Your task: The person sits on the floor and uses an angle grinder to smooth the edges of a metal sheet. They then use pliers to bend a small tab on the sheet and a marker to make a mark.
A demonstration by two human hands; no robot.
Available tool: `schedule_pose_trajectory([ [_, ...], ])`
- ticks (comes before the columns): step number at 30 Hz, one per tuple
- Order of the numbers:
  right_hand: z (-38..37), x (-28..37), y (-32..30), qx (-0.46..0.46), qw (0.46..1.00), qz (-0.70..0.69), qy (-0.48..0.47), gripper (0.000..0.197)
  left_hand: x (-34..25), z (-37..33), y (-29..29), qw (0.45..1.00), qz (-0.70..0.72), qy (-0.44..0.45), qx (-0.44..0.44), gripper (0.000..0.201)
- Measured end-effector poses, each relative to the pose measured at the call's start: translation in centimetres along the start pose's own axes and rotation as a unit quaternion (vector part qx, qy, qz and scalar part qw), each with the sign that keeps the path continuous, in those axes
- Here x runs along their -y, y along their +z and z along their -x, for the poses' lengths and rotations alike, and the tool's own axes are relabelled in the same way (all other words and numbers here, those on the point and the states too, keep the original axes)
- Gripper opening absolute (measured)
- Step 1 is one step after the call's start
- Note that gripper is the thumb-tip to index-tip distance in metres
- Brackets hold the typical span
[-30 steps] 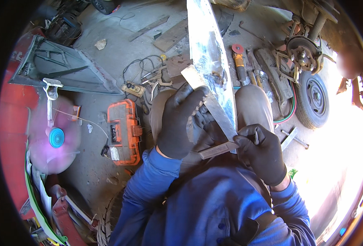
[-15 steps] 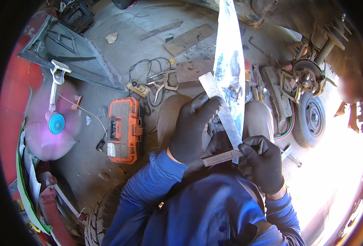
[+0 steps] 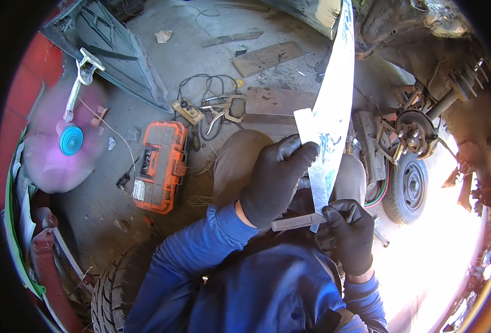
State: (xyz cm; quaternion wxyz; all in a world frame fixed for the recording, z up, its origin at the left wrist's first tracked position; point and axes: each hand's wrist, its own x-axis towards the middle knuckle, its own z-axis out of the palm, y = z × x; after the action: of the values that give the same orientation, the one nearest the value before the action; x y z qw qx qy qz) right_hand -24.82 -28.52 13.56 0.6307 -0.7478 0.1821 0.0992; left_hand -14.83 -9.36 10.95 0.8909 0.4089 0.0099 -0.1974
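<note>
While the left hand [image 3: 278,180] grips an angle ruler [image 3: 294,223] against a long metal strip [image 3: 337,83] reaching far beyond the knees [image 3: 237,152], the right hand [image 3: 351,233] pinches at their near corner, with an orange toolbox [image 3: 164,166] to the left, a flat board [image 3: 270,59] farther off and a wheel [image 3: 411,188] at right.

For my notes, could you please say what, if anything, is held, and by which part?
The left hand holds the steel square by its blade, against the metal strip; the right hand is at the square's corner, its exact hold unclear.
</note>
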Motion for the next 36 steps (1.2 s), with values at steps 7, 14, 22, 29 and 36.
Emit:
schedule_pose_trajectory([
  [7, -0.2, -0.1, -0.1, 0.0, 1.0, -0.004, 0.002, 0.008, 0.3, 0.0, 0.2, 0.999, -0.012, 0.033, -0.018, 0.034],
  [14, -0.6, -0.5, -0.3, 0.006, 1.0, -0.014, -0.014, 0.012, 0.1, 0.3, 0.3, 0.999, -0.047, 0.014, -0.009, 0.039],
  [22, -0.5, 0.1, -0.4, 0.022, 0.999, -0.02, -0.017, 0.012, 0.5, 0.1, 0.4, 0.996, -0.06, 0.068, -0.004, 0.034],
  [29, -0.5, 0.4, -0.6, 0.018, 1.0, -0.002, -0.023, 0.012, 0.3, 0.4, 0.5, 0.99, -0.124, 0.056, -0.029, 0.027],
  [36, -0.6, 0.6, -1.0, 0.008, 1.0, 0.009, -0.02, 0.014, 0.5, 0.3, 0.4, 0.991, -0.114, 0.068, -0.008, 0.03],
])
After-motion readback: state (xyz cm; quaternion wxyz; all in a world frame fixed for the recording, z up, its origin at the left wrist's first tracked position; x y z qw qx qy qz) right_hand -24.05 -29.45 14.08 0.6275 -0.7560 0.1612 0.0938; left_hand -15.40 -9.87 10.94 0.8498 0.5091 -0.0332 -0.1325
